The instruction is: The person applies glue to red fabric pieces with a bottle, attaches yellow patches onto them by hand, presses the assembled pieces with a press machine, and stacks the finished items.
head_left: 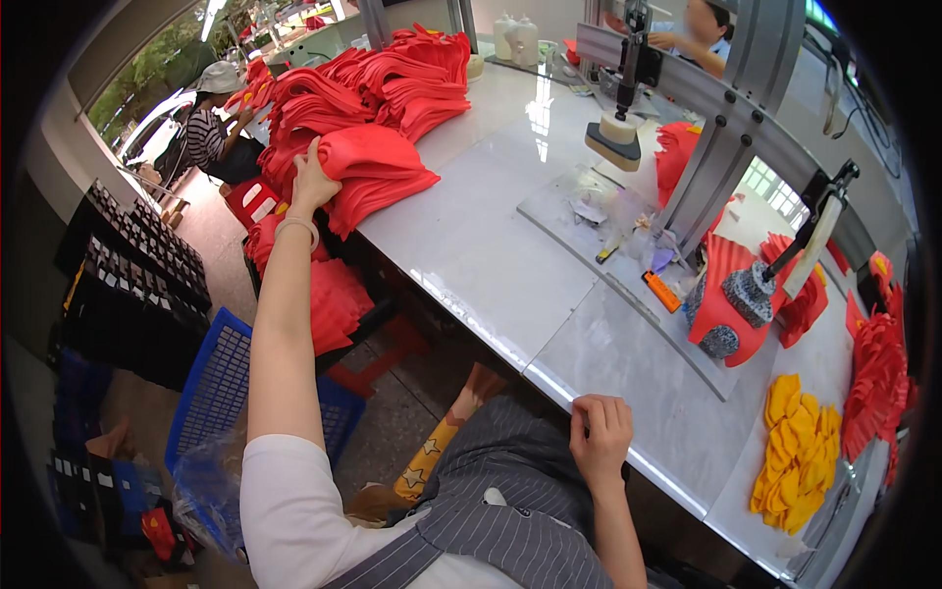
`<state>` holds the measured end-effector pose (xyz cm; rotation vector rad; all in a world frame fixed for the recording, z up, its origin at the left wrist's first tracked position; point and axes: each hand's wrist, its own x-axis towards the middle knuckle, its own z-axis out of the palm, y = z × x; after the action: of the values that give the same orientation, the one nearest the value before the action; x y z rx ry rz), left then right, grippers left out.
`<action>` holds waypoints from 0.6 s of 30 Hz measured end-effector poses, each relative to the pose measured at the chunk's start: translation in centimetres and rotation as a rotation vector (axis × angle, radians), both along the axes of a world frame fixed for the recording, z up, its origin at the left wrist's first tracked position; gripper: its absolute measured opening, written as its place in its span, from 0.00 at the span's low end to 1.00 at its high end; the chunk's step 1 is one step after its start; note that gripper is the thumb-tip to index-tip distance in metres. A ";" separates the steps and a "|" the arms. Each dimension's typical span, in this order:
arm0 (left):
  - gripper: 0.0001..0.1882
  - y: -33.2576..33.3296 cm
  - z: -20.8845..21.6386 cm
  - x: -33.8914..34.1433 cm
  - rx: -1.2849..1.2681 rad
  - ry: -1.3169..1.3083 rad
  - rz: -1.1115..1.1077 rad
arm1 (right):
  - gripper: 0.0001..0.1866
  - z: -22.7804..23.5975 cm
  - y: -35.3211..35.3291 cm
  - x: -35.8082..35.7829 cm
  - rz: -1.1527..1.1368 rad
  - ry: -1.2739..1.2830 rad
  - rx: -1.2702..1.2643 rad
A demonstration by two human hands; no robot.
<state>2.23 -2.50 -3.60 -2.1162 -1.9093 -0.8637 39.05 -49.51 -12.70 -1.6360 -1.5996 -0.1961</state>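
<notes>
My left hand [314,182] reaches out to the far left, closed on the near edge of a folded red foam piece [378,157]. That piece lies at the front of a tall heap of similar red pieces [412,74] on the table's left end. Loosely curled, my right hand [601,429] rests at the table's front edge, with nothing visible in it. To its right stands a press fixture [751,294] with grey speckled pads, and a red piece [741,344] lies around its lower part.
A pile of yellow pieces [797,454] and more red pieces [876,378] lie at right. An orange cutter [662,292] rests on a board near the metal frame [726,128]. A blue basket [211,388] stands on the floor at left. Two other people work farther off.
</notes>
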 end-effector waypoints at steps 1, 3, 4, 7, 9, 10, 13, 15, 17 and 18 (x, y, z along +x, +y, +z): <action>0.53 -0.6 0.6 0.9 -0.006 0.076 -0.012 | 0.09 0.0 -0.1 0.0 -0.001 -0.016 0.002; 0.51 -1.1 1.9 2.5 0.011 0.174 -0.003 | 0.09 -0.1 -0.2 -0.3 -0.005 -0.005 -0.004; 0.50 -1.1 2.7 3.3 0.036 0.264 0.012 | 0.09 -0.1 -0.1 -0.3 -0.002 -0.003 -0.003; 0.47 -0.1 4.8 4.8 0.092 0.368 0.014 | 0.09 0.1 0.0 -0.2 -0.004 -0.004 -0.003; 0.43 1.0 6.3 5.4 0.151 0.413 -0.005 | 0.09 0.0 -0.1 -0.4 -0.006 0.003 -0.009; 0.43 1.2 7.0 5.9 0.153 0.408 -0.008 | 0.09 0.0 -0.1 -0.4 -0.010 -0.001 -0.007; 0.40 1.2 9.1 7.0 0.240 0.307 0.003 | 0.10 -0.1 0.1 -0.5 -0.001 0.011 -0.013; 0.40 0.3 10.7 7.9 0.262 0.289 -0.024 | 0.10 0.2 0.2 -0.4 0.010 0.041 -0.021; 0.40 -1.1 12.2 9.0 0.306 0.253 -0.082 | 0.09 0.7 0.3 -0.5 0.025 0.100 -0.039; 0.40 -2.1 12.7 9.7 0.298 0.258 -0.079 | 0.09 1.4 0.5 -1.0 0.030 0.105 -0.046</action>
<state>11.91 -4.56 9.11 -2.0199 -1.4797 -0.7877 38.09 -49.05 -11.26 -1.6292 -1.5578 -0.0566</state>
